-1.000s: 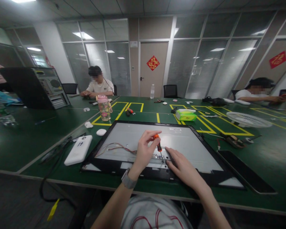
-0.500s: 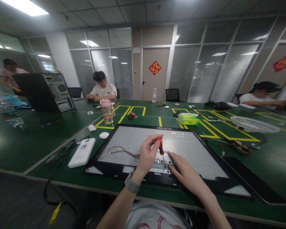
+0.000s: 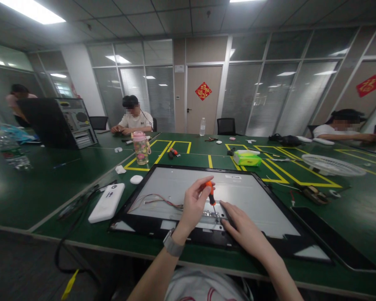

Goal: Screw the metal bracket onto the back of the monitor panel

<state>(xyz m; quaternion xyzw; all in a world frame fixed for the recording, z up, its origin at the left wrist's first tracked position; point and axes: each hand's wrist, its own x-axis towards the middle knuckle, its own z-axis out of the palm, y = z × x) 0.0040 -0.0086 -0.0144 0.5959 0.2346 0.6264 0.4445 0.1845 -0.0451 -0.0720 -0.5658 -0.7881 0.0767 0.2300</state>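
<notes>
Far left on the green table [image 3: 34,184], a black computer case [image 3: 61,122], parked well back from the work. Nearer, a white power bank [image 3: 107,202] lying flat just beside the left edge of the screen panel [image 3: 257,196], handy yet not touching it. Behind that, a pink-lidded cup [image 3: 141,147] standing upright by a yellow tape outline, clear of the panel.

Screen panel itself straight ahead near the table's front edge, laid flat with the pale metal back up, hence steady under pressure from above. Thin red and white wires [image 3: 158,199] trailing loose over that back, ending left of the hands.

Then the left hand [image 3: 192,205], clenched on a screwdriver [image 3: 210,191]: thumb and fingertips pinched round the orange handle, shaft close to upright for a straight push down onto the metal strip [image 3: 207,214] along the panel's near edge. Tip probably seated in a screw there, though too small to tell. Just right of the tip, the right hand [image 3: 242,225], unclenched and holding nothing, fingers laid flat on the panel as a brace.

Further right, a green tissue pack [image 3: 247,158] and a white fan grille [image 3: 332,164], both well apart from the work, plus a dark flat slab [image 3: 332,236] beside the panel's right edge. At the far side, one person [image 3: 138,121] left of centre and another [image 3: 322,130] at the right, each seated, busy over other things.
</notes>
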